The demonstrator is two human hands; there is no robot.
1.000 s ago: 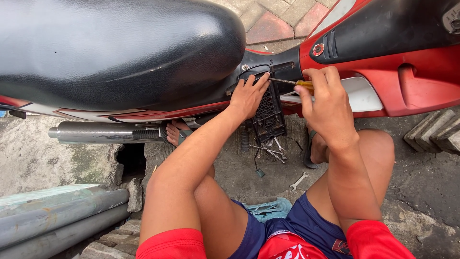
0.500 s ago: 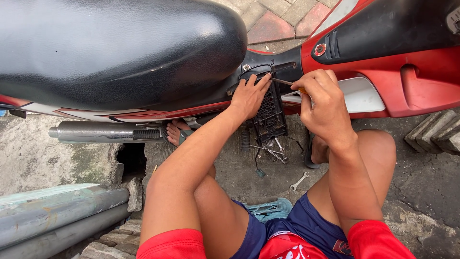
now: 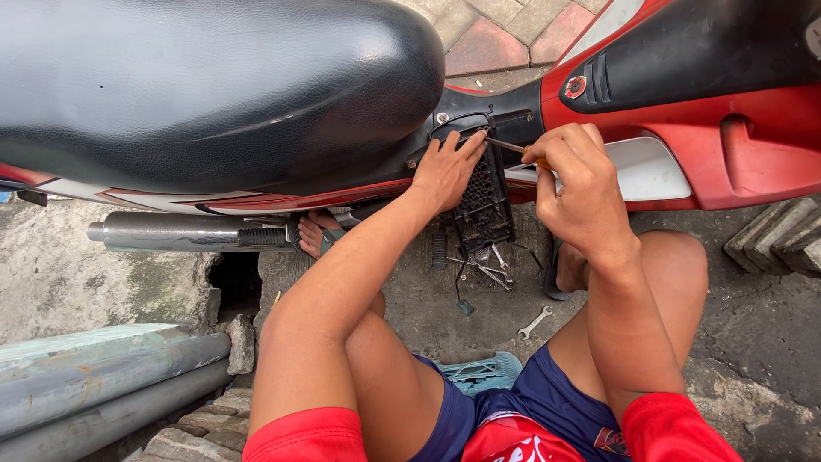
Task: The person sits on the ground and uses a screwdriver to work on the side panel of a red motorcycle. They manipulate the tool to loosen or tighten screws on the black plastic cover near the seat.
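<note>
So your left hand (image 3: 445, 171) lies open and flat on the black perforated cover (image 3: 484, 201), at centre frame below the seat (image 3: 214, 85). Your right hand (image 3: 577, 175) is closed on a screwdriver (image 3: 513, 147), tip at its upper edge. The cover hangs loose, not off yet; a spanner (image 3: 534, 322) lies on the ground.

Two hands are counted: the left hand (image 3: 445, 171) and the right hand (image 3: 577, 184). One screwdriver (image 3: 523, 151) is seen at 12 o'clock, one black grille panel (image 3: 485, 201) at centre, one wrench (image 3: 534, 323) at 5 o'clock, one exhaust pipe (image 3: 171, 231) at 9 o'clock.
</note>
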